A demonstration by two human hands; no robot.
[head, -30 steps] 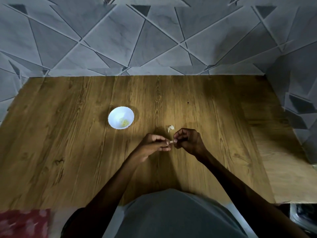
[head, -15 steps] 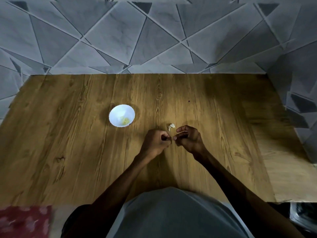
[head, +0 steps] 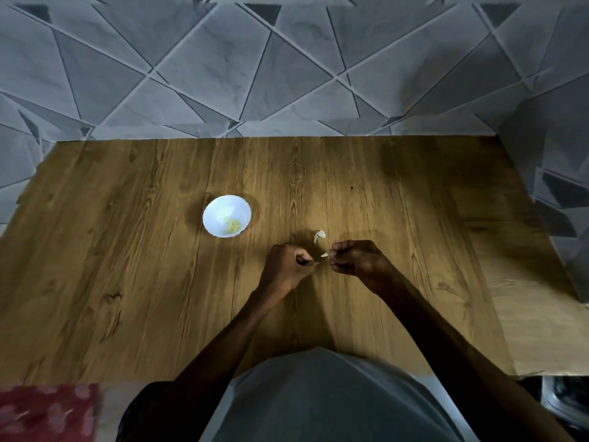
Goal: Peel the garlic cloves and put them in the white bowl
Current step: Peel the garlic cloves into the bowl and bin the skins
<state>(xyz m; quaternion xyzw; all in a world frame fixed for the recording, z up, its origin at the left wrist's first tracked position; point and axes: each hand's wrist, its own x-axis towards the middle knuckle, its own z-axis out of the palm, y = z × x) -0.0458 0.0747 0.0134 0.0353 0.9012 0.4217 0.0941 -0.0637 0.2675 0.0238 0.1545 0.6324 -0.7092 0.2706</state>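
A small white bowl [head: 226,215] stands on the wooden table [head: 127,282], with a few pale yellow peeled pieces inside. Right of it, my left hand [head: 285,267] is curled into a fist around a garlic clove that is mostly hidden. A short gap away, my right hand [head: 358,261] pinches a small white strip of garlic skin [head: 324,255] at its fingertips. A loose scrap of white peel [head: 319,235] lies on the table just beyond my hands.
A grey tiled wall [head: 287,74] runs along the table's far edge and right side. A red patterned cloth [head: 47,413] shows at the bottom left. My grey shirt fills the bottom centre.
My hands were joined at the fingertips on the clove; now they have drawn slightly apart, and a white strip of skin has come away in my right hand.
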